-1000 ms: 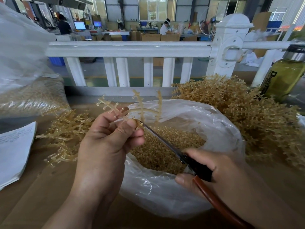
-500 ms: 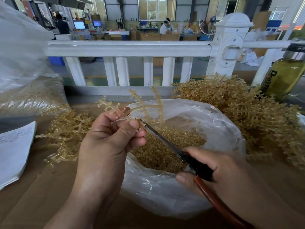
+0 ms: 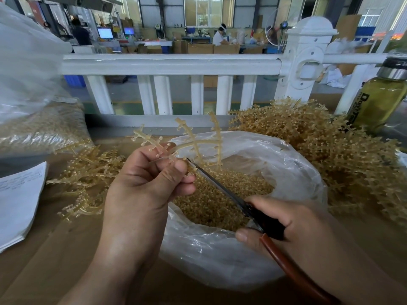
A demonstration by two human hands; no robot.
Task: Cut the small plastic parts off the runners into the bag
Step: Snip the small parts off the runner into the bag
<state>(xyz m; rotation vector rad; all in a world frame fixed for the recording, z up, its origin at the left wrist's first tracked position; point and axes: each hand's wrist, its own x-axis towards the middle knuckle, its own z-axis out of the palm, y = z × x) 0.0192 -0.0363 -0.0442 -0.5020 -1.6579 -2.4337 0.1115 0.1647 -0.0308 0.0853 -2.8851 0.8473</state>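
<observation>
Pinching a branched amber runner (image 3: 192, 144), left grip (image 3: 149, 183); right grip (image 3: 293, 225) clasps scissors (image 3: 220, 185) over bag (image 3: 220, 260).

Scissors (image 3: 222, 183) — pivot covered by the right hand (image 3: 293, 225), red handle cut off at the near edge, and whether the blade tips are parted cannot be told. Runner (image 3: 198, 139) — stem hidden inside the curled fingers of the left hand (image 3: 145, 186). Bottle (image 3: 378, 106) cut by the right edge, label only partly legible; paper (image 3: 17, 201) cut by the left edge, handwriting too small to read.
</observation>
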